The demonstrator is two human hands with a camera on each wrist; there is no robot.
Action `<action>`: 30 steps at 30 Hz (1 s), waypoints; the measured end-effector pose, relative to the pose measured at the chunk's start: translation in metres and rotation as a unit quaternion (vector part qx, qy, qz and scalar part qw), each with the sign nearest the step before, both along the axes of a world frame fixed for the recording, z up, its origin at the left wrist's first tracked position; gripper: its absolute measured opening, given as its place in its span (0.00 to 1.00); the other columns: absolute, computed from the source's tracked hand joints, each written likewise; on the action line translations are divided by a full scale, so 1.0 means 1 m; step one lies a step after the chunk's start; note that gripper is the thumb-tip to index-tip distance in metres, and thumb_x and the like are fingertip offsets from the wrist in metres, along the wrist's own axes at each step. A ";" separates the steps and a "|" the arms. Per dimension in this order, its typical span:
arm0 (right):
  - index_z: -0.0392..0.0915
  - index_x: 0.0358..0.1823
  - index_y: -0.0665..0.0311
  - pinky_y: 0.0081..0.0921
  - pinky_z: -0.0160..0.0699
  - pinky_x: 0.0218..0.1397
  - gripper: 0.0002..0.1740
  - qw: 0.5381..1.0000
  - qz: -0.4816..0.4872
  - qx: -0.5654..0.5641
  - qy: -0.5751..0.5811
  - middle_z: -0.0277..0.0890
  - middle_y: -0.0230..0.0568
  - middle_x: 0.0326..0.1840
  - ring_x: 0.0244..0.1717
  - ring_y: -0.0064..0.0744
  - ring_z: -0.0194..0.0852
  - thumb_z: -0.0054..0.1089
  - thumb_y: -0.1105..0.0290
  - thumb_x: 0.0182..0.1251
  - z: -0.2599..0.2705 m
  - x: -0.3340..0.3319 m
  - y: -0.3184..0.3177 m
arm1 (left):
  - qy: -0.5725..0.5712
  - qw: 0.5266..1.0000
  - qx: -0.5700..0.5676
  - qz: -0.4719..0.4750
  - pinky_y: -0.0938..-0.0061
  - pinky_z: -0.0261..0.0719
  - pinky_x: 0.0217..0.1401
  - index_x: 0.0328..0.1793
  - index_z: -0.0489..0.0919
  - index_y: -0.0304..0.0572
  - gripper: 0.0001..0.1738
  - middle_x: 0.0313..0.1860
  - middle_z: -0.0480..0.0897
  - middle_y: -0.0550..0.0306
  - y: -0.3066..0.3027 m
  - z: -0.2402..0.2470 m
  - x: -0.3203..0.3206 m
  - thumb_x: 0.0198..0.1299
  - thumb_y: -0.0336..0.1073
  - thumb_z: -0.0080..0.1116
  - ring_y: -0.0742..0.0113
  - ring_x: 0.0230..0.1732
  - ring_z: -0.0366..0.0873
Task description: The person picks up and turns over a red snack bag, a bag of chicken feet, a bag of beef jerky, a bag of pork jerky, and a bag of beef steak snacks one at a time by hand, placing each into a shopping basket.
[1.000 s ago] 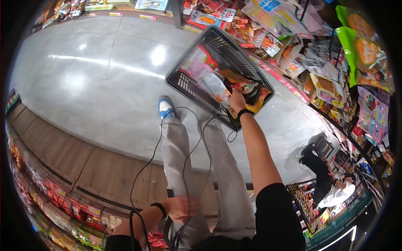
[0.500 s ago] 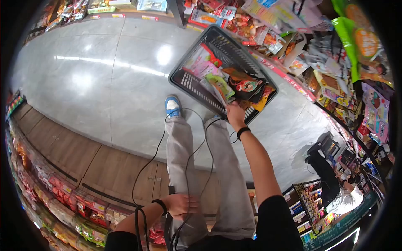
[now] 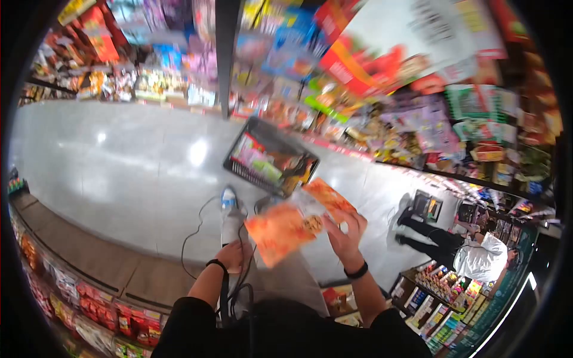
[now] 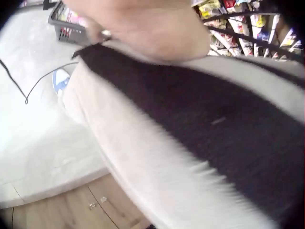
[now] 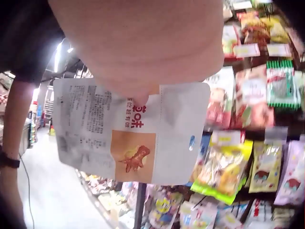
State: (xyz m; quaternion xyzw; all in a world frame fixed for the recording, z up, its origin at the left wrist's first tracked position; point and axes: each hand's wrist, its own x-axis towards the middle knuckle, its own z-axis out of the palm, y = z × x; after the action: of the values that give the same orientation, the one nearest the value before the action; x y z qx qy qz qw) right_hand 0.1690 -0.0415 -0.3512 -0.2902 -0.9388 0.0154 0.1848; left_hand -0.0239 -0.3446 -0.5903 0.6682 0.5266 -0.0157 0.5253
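Note:
My right hand [image 3: 346, 231] is raised in front of me and pinches orange snack packets [image 3: 278, 231], one fanned out above the other [image 3: 326, 197]. The right wrist view shows a packet's white printed back [image 5: 131, 138] hanging from my fingers. A black shopping basket [image 3: 253, 178] with several packets in it stands on the grey floor ahead, apart from the hand. My left hand [image 3: 233, 254] lies low against my light trouser leg [image 4: 143, 157] beside black cables; blur hides how its fingers lie.
Snack shelves [image 3: 382, 131] run along the right and far side, with more low shelves [image 3: 89, 298] at my left. My blue and white shoe [image 3: 228, 198] is near the basket. A person [image 3: 477, 259] crouches at the right by a display rack.
My right hand left the basket and came up toward me with the orange packets. The view tilted upward, so the basket now looks farther off. The left hand stayed at my leg.

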 end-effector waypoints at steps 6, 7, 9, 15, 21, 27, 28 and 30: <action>0.91 0.43 0.42 0.47 0.67 0.72 0.19 0.982 -0.085 0.143 0.087 0.70 0.41 0.65 0.70 0.55 0.61 0.78 0.77 0.52 0.204 0.025 -0.050 | 0.146 0.984 -0.101 -0.030 0.52 0.83 0.60 0.57 0.83 0.39 0.22 0.55 0.87 0.39 0.052 0.086 -0.053 0.69 0.45 0.47 0.43 0.57 0.86; 0.91 0.43 0.41 0.46 0.68 0.70 0.18 0.977 -0.098 0.163 0.101 0.70 0.40 0.65 0.70 0.53 0.60 0.79 0.74 0.52 0.226 0.029 -0.060 | 0.135 0.988 -0.075 0.023 0.52 0.83 0.60 0.60 0.83 0.39 0.23 0.55 0.87 0.41 0.068 0.113 -0.062 0.69 0.45 0.48 0.44 0.58 0.85; 0.91 0.43 0.38 0.45 0.70 0.68 0.17 0.962 -0.124 0.205 0.133 0.70 0.38 0.63 0.70 0.50 0.60 0.81 0.69 0.52 0.264 0.033 -0.072 | 0.087 0.990 0.013 0.114 0.54 0.81 0.63 0.66 0.81 0.38 0.26 0.57 0.87 0.44 0.109 0.153 -0.071 0.70 0.48 0.49 0.48 0.61 0.84; 0.90 0.43 0.33 0.49 0.65 0.72 0.19 0.952 -0.082 0.249 0.160 0.68 0.42 0.67 0.74 0.56 0.56 0.83 0.67 0.50 0.312 0.060 -0.093 | -0.427 0.859 -0.070 0.274 0.65 0.76 0.67 0.77 0.70 0.41 0.37 0.62 0.82 0.56 0.205 0.451 -0.019 0.79 0.63 0.38 0.63 0.61 0.80; 0.84 0.59 0.57 0.58 0.53 0.79 0.24 0.948 -0.090 0.129 0.277 0.50 0.64 0.83 0.84 0.68 0.41 0.77 0.67 0.60 0.325 0.083 -0.108 | -0.563 0.783 -0.201 0.172 0.66 0.83 0.59 0.74 0.69 0.37 0.33 0.61 0.81 0.47 0.161 0.522 0.096 0.83 0.58 0.34 0.55 0.59 0.81; 0.80 0.61 0.67 0.58 0.54 0.80 0.26 0.949 -0.028 -0.083 0.301 0.63 0.58 0.79 0.82 0.60 0.55 0.74 0.69 0.60 0.341 0.136 -0.134 | -0.649 0.648 -0.188 0.353 0.62 0.79 0.65 0.82 0.59 0.39 0.37 0.73 0.70 0.39 0.125 0.557 0.161 0.81 0.59 0.37 0.51 0.66 0.76; 0.80 0.61 0.66 0.59 0.55 0.80 0.27 0.958 0.022 -0.100 0.266 0.67 0.56 0.77 0.81 0.58 0.59 0.73 0.70 0.59 0.335 0.150 -0.141 | -0.661 0.625 -0.164 0.381 0.62 0.79 0.66 0.83 0.57 0.39 0.38 0.75 0.69 0.37 0.128 0.565 0.170 0.81 0.59 0.37 0.50 0.67 0.75; 0.82 0.61 0.61 0.57 0.57 0.80 0.26 0.961 0.034 -0.100 0.256 0.73 0.50 0.73 0.78 0.54 0.66 0.71 0.68 0.60 0.334 0.158 -0.160 | -0.697 0.581 -0.127 0.401 0.61 0.78 0.68 0.86 0.54 0.40 0.40 0.79 0.65 0.35 0.134 0.577 0.185 0.80 0.60 0.38 0.49 0.69 0.73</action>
State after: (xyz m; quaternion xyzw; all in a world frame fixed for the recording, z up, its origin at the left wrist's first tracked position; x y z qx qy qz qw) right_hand 0.3273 -0.2018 -0.0172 -0.2620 -0.8632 0.1889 0.3881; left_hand 0.1615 -0.2105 -0.0138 0.1209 0.2059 0.6006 0.7631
